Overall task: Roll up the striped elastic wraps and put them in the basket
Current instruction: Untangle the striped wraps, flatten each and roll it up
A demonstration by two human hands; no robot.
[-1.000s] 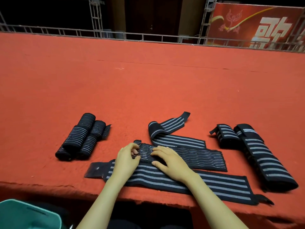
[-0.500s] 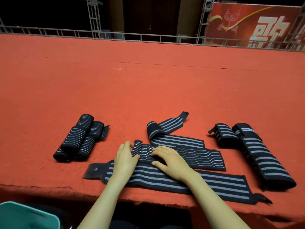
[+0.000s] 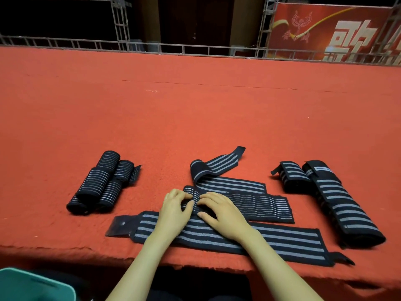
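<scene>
So the thin-striped wrap (image 3: 260, 206) lies flat near the front edge of the bench (image 3: 195, 105), about midway along it. Its long side runs left to right, roughly in line with that edge. The rolled-up end (image 3: 192, 195) is the left end, and the little roll's own axis points front to back. The loose end points toward the right edge.

Left hand (image 3: 173, 210) has its grip curled over the roll, thumb tucked against the near side. Right hand (image 3: 221, 213) isn't really gripping anything. It's lying on top of the wrap, fingertips up against the roll and thumb out on the wide-striped wrap (image 3: 271, 237) that's closest to the front edge.

Compared to half a second ago the hands are closer together, almost touching, and less of the roll shows between them. It also sits a touch further right along the wrap.

The rest looks the same:
- finished rolls (image 3: 102, 183) toward the left edge
- a folded wrap (image 3: 230, 184) just behind
- two bundles (image 3: 347, 205) toward the right edge
- the basket (image 3: 32, 283) below the front left corner
</scene>
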